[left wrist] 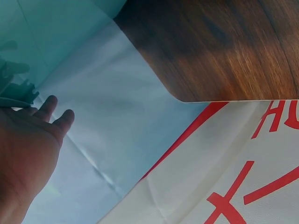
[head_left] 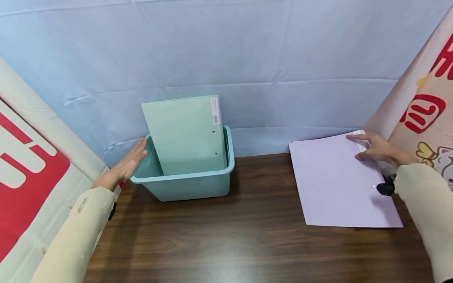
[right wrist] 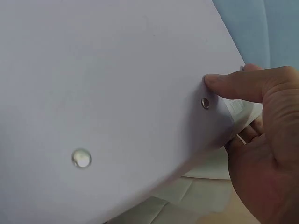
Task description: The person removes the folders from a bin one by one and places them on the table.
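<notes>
On the right of the table, a lilac file folder (head_left: 339, 181) lies flat, with a white label at its far right corner. My right hand (head_left: 378, 149) grips that corner. In the right wrist view, the thumb lies on the folder's cover (right wrist: 135, 84) near a metal rivet (right wrist: 205, 103), and other fingers curl round the edge. Mint-green folders (head_left: 187, 137) stand leaning in a blue-green plastic bin (head_left: 191, 186) to the left. My left hand (head_left: 129, 162) rests with straight fingers against the bin's left rim. In the left wrist view, part of that hand (left wrist: 30, 149) shows beside the bin's wall (left wrist: 60, 32).
A dark wooden table (head_left: 226, 236) carries both the bin and the lilac folder. Pale blue cloth (head_left: 226, 59) hangs behind it. Printed sheets with red marks flank the table at left (head_left: 32, 173) and right (head_left: 428, 106).
</notes>
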Demonstrator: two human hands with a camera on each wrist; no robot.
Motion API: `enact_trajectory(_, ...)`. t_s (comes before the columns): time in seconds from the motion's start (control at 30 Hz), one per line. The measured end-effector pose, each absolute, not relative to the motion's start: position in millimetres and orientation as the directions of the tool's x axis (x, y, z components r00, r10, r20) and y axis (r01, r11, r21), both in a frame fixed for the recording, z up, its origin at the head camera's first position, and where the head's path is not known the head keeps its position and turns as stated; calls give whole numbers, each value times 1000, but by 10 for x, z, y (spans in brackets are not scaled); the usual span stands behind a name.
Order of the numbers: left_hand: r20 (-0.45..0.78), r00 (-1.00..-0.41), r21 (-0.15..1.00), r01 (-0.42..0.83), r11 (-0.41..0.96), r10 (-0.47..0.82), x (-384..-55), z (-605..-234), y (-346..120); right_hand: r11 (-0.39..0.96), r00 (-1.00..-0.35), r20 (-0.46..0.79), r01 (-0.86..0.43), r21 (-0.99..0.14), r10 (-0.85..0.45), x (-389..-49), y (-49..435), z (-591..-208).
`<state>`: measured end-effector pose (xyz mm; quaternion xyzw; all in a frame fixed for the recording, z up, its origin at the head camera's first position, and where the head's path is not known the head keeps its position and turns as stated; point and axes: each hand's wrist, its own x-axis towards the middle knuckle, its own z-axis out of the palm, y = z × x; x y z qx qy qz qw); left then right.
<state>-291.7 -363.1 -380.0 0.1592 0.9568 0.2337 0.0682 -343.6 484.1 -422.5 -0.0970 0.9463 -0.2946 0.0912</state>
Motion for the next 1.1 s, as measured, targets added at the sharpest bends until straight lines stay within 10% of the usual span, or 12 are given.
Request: enact_trajectory(1.1,-53,-947,468,258,845,318,-2934,-3809,-3658,878,-929,-166,-238,-415,-331,-3725,4858,-4645)
